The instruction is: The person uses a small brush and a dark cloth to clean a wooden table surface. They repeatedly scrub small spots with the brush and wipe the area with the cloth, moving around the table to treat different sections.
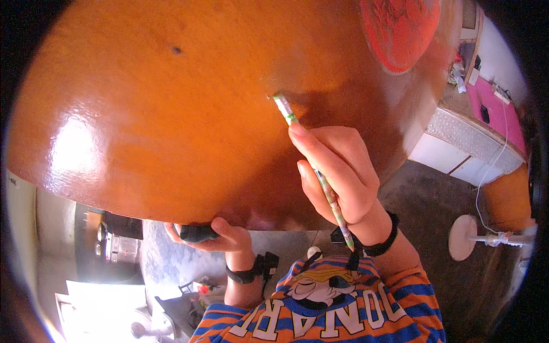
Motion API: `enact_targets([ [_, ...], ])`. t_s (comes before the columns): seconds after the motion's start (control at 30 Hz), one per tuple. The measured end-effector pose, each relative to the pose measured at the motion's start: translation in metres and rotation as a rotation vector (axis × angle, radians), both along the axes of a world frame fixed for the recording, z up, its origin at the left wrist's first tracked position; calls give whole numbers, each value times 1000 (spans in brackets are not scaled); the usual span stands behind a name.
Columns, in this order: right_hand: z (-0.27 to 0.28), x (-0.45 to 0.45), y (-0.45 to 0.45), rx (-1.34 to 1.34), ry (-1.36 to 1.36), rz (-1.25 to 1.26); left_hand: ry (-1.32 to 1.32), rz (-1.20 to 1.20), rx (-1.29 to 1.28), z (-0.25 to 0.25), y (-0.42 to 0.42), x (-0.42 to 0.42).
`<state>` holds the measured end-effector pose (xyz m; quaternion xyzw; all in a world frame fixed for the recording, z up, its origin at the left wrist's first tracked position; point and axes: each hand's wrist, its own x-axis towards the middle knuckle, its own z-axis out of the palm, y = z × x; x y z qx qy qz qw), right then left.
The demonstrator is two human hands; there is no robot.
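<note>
A patterned pencil is held in my right hand, its sharpened end towards my body and its eraser end over the glossy orange-brown wooden tabletop. A small mark or crumb lies beside the eraser end. At the table's near edge, my left hand holds a dark, rounded object; what it is I cannot tell. A red oval thing lies on the tabletop at the upper right. A small dark spot shows on the wood at the upper left.
On the right are a counter with white cabinet doors, a pink cover with a white power strip and a hanging white cable. A white standing fan stands on the floor. Bottom left hold a dark chair or stand and a bright opening.
</note>
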<state>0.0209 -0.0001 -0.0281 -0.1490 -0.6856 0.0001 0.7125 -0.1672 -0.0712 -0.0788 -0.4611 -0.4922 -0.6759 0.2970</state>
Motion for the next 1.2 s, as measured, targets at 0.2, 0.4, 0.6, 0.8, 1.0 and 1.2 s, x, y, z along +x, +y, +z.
enact_targets([
  [0.2, 13, -2, 8, 49, 20, 21, -42, -4, 8, -1, 2, 2],
  [0.4, 7, -3, 6, 22, 15, 20, -38, -18, 9, -1, 3, 2],
  [0.6, 4, 0, -1, -16, -7, 14, -18, 1, 14, -3, 2, 0],
  [0.8, 14, -7, 4, 27, 54, 24, 5, 38, 27, -3, 2, -3],
  [1.0, 2, -2, -4, -26, -10, -2, 36, 17, 5, -3, -1, -4],
  [1.2, 16, 0, 2, 36, -18, -22, 85, 38, 21, 5, 2, 3],
])
